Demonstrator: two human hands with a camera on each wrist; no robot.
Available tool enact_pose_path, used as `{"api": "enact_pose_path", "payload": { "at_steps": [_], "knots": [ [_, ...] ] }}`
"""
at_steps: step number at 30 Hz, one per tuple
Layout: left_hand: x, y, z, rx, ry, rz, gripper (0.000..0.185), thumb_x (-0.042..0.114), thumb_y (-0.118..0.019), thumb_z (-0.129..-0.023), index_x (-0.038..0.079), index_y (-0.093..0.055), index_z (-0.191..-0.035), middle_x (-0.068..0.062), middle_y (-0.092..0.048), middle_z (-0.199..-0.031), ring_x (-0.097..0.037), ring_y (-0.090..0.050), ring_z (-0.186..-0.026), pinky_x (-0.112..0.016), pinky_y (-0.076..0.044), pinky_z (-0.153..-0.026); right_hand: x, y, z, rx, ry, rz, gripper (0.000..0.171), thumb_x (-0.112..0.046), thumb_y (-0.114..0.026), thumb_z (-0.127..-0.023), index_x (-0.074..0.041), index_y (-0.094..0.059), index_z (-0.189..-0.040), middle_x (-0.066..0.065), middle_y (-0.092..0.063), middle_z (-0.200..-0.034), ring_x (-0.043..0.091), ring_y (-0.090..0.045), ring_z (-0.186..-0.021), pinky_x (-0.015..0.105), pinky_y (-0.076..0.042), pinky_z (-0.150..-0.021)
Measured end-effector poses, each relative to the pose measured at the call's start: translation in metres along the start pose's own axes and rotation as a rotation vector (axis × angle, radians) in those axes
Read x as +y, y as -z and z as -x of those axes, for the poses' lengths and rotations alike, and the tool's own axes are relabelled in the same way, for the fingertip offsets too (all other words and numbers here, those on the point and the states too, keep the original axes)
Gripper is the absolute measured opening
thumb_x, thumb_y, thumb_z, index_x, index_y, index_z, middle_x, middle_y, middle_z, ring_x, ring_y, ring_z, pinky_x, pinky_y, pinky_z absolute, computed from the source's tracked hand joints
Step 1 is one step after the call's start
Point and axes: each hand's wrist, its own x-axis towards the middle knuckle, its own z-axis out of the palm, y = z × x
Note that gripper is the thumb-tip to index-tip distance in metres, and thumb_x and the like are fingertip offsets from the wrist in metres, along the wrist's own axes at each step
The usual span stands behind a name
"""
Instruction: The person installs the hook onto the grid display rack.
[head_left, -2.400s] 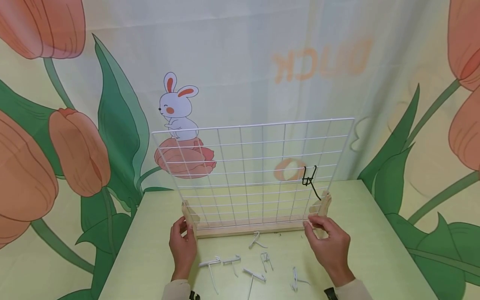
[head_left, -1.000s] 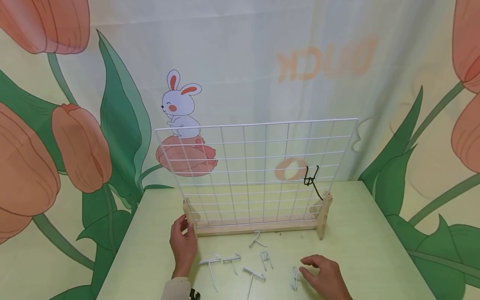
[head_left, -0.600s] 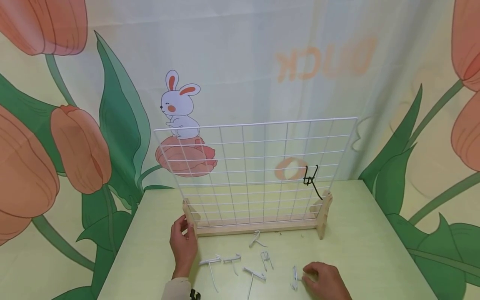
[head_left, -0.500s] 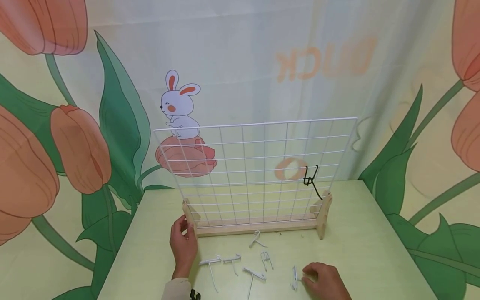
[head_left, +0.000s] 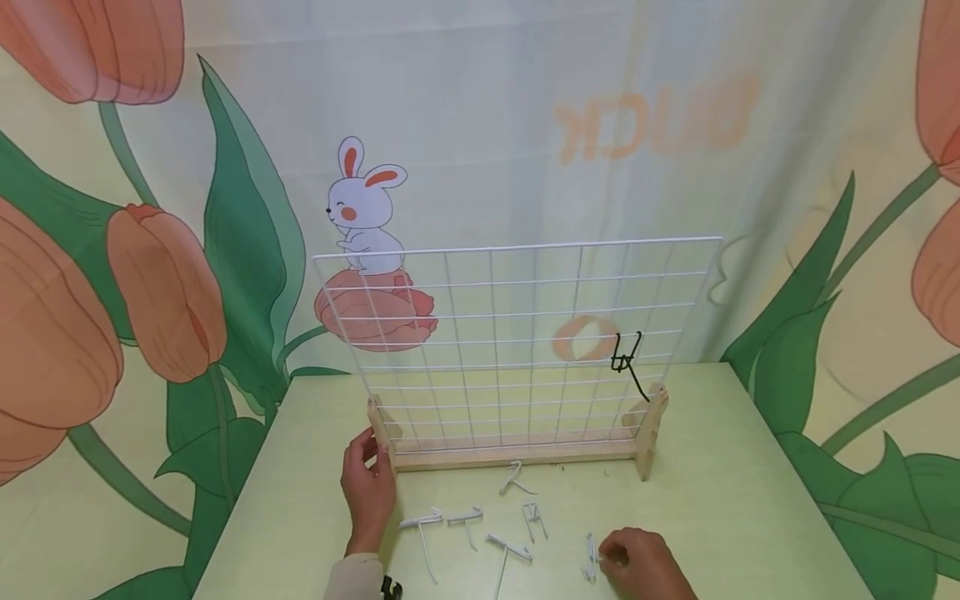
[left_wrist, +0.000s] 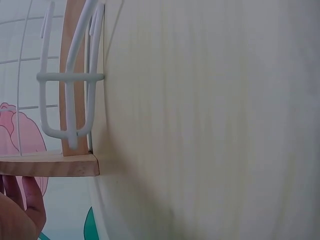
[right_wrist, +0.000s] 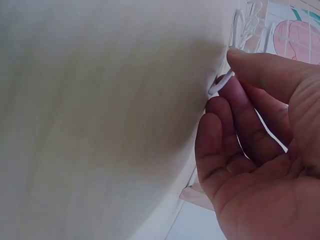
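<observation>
The white wire mesh panel (head_left: pixel 491 248) stands upright in a wooden stand (head_left: pixel 517 458). My left hand (head_left: pixel 367 487) rests its fingertips against the outer side of the stand's left support; in the left wrist view its fingers (left_wrist: pixel 34 197) touch the foot (left_wrist: pixel 75 166). With thumb and fingertips, my right hand (head_left: pixel 645 562) pinches the prong of a white wire hook (head_left: pixel 591 557) lying on the table at the right. The right wrist view shows that hook's white prong (right_wrist: pixel 220 86) between thumb and finger. A black hook (head_left: pixel 622 362) hangs on the panel's right side.
More white hooks lie in front of the stand, among them a left one (head_left: pixel 422 521), a middle one (head_left: pixel 510 547) and one near the crossbar (head_left: pixel 516 479). The pale table (head_left: pixel 735 500) meets a printed curtain (head_left: pixel 480 125) behind the panel.
My right hand has left the stand's right support, come down toward the front, and closed thumb and fingers on the rightmost white hook's prong. The left hand stays at the stand.
</observation>
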Motion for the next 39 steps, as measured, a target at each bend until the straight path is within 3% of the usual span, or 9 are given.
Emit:
{"api": "enact_pose_path", "payload": {
  "at_steps": [6, 11, 27, 39],
  "knots": [
    [0.001, 0.001, 0.000, -0.003, -0.004, 0.002, 0.036, 0.008, -0.063, -0.105, 0.008, -0.060, -0.141, -0.013, -0.066, -0.124, -0.030, -0.068, -0.115, -0.004, -0.046, -0.080, 0.001, -0.002, 0.003, 0.033, 0.081, 0.022, 0.012, -0.009, -0.086, -0.084, -0.016, -0.077, -0.088, -0.012, -0.069, -0.082, -0.004, -0.058, -0.072, 0.023, -0.052, -0.066],
    [0.000, 0.002, 0.000, 0.011, -0.003, -0.010, 0.035, 0.007, -0.064, -0.105, 0.008, -0.061, -0.140, -0.013, -0.066, -0.125, -0.030, -0.068, -0.115, -0.003, -0.045, -0.080, -0.001, -0.003, 0.002, 0.053, 0.096, 0.058, 0.013, -0.008, -0.087, -0.083, -0.017, -0.078, -0.086, -0.013, -0.067, -0.080, -0.005, -0.056, -0.071, 0.023, -0.051, -0.065],
    [0.001, 0.000, 0.000, 0.005, 0.019, 0.000, 0.036, 0.007, -0.063, -0.105, 0.009, -0.060, -0.141, -0.013, -0.066, -0.126, -0.030, -0.067, -0.116, -0.003, -0.045, -0.080, -0.005, -0.003, -0.001, -0.011, 0.007, 0.069, 0.013, -0.007, -0.083, -0.087, -0.017, -0.075, -0.086, -0.010, -0.063, -0.078, -0.001, -0.052, -0.069, 0.025, -0.048, -0.064],
    [0.004, 0.000, 0.002, 0.024, -0.019, -0.004, 0.034, 0.004, -0.064, -0.103, 0.008, -0.062, -0.137, -0.014, -0.067, -0.123, -0.030, -0.069, -0.114, -0.003, -0.045, -0.078, -0.009, -0.003, -0.001, -0.027, -0.041, 0.075, 0.012, -0.008, -0.081, -0.089, -0.017, -0.074, -0.087, -0.009, -0.064, -0.078, 0.004, -0.054, -0.070, 0.027, -0.048, -0.065]
  ]
}}
